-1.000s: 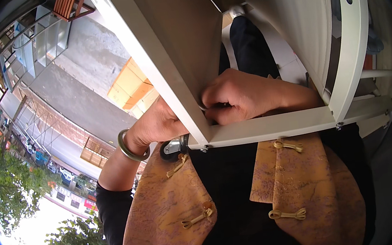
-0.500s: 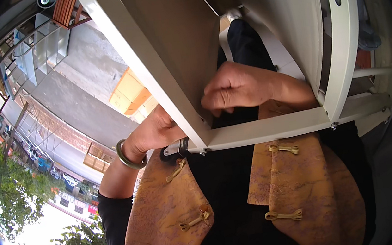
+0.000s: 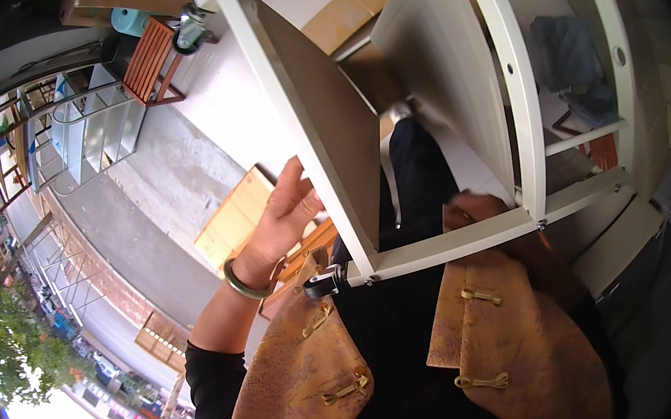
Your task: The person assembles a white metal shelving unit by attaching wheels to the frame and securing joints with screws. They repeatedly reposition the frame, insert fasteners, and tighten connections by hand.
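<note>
A cream-white metal frame on castors (image 3: 320,149) stands tilted in front of me, fitted with flat grey-beige panels (image 3: 451,64). Against the outer side of its left rail lies my left hand (image 3: 280,220), fingers stretched and apart, a bangle on the wrist. My right hand (image 3: 474,208) is inside the frame just above the near crossbar (image 3: 431,250), and that forearm passes beneath the bar. Its fingers are curled and in shadow; what they hold, if anything, is hidden. A black castor (image 3: 325,282) sits at the near left corner, close to bolt ends.
Another castor (image 3: 191,29) is at the frame's far left corner. Cardboard (image 3: 233,217) lies on the floor to the left, with a slatted wooden stool (image 3: 149,61) beyond. Grey cloth (image 3: 566,51) shows through the right-hand bars. My dark-trousered leg (image 3: 422,166) is between the panels.
The frame has shifted away and its far end has come into view. My right hand has drawn back toward the near crossbar. My left hand shows more fully beside the left rail.
</note>
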{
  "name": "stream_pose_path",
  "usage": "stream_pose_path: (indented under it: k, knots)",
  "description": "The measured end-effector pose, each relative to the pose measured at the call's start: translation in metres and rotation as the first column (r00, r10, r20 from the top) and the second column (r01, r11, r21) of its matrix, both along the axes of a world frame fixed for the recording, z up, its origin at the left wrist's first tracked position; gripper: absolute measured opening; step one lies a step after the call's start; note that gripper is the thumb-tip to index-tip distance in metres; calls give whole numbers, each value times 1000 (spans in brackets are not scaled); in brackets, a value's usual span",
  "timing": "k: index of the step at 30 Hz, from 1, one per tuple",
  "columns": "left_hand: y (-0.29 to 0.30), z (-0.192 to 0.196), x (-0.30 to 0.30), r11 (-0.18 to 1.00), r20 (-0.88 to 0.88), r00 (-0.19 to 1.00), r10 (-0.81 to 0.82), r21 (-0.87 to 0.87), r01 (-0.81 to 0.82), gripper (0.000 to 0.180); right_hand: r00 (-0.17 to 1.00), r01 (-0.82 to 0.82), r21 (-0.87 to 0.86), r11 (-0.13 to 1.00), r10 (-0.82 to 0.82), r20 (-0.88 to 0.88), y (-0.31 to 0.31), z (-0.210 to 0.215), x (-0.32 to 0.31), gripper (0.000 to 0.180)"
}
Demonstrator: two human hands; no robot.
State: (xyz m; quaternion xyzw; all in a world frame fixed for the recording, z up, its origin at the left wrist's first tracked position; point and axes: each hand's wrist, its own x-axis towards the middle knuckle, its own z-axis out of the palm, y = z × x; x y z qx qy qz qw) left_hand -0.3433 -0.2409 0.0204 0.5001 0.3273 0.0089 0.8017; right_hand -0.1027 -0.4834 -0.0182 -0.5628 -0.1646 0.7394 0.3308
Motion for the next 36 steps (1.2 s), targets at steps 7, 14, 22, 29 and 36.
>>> stream_pose_path:
  k: [7, 14, 22, 29, 36]
  knots:
    - [30, -34, 41, 892, 198, 980, -3, 443, -87, 69, 785, -16, 16, 1000, 2, 620, -22, 150, 25, 21]
    - [5, -28, 37, 793, 272, 950, 152, 539, -282, 55, 608, -186, 447, 875, -255, 752, 88, 121, -61, 38]
    - [-49, -38, -8, 902, 33, 988, 152, 404, -152, 32, 435, -408, 303, 861, -109, 894, 129, 89, -91, 68]
    - [-60, -72, -22, 955, 83, 995, -48, 294, 22, 25, 458, -332, 138, 933, 32, 889, 90, 101, -36, 72]
    - [46, -107, -83, 968, 30, 981, -190, 171, 182, 19, 403, -5, 62, 998, -54, 913, 63, 112, -39, 60]
